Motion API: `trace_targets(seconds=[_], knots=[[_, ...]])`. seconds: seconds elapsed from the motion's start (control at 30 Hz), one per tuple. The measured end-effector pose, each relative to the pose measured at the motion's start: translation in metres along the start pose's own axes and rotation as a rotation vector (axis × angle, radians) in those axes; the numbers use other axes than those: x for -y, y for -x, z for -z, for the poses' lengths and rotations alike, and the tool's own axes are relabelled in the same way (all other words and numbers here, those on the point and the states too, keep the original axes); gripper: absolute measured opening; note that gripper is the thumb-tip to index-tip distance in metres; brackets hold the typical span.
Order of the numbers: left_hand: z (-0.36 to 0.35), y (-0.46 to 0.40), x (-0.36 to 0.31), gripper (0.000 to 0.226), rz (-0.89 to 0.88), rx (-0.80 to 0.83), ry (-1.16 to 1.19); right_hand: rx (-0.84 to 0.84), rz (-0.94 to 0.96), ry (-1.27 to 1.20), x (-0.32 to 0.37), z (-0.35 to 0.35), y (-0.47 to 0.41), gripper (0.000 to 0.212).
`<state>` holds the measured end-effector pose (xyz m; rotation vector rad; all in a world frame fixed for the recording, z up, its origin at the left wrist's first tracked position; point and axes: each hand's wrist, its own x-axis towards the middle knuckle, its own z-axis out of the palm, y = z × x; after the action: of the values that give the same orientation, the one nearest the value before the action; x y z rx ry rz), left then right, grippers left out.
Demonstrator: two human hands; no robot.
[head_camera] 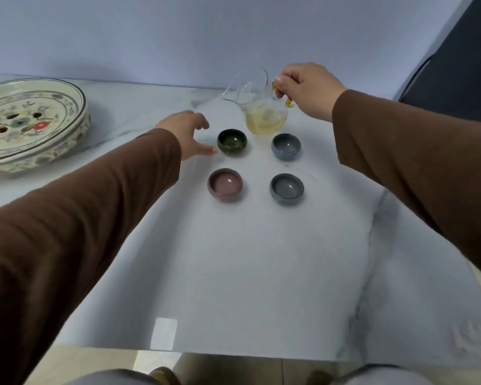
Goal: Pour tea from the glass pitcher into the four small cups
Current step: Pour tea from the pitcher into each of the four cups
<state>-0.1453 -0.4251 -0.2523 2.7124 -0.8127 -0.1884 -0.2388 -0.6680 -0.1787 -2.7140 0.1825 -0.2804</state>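
A glass pitcher [261, 107] with pale yellow tea in its bottom hangs tilted to the left, above and behind the cups. My right hand [306, 88] grips its amber handle. Four small cups stand in a square on the white table: a dark green cup [232, 141] at the back left, a blue-grey cup [286, 146] at the back right, a pink cup [225, 185] at the front left and a grey cup [287, 189] at the front right. My left hand [188, 132] rests open on the table just left of the green cup, thumb almost touching it.
A large floral ceramic tray [75, 129] with drain holes sits at the far left of the white marble table [233, 259]. A dark chair back [456, 65] stands at the right rear. A pale wall rises behind the table; its front edge is near my knees.
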Motion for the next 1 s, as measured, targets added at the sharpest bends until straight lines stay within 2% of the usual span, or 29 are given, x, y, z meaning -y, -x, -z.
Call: trace_targets(seconds=[0.23, 1.0], knots=[[-0.01, 0.008, -0.003, 0.068, 0.039, 0.042, 0.035, 0.095, 0.009, 0.11, 0.005, 0.003, 0.0, 0.03], [-0.015, -0.007, -0.007, 0.068, 0.03, 0.022, -0.013, 0.207, 0.169, 0.45, 0.022, 0.004, -0.032, 0.025]])
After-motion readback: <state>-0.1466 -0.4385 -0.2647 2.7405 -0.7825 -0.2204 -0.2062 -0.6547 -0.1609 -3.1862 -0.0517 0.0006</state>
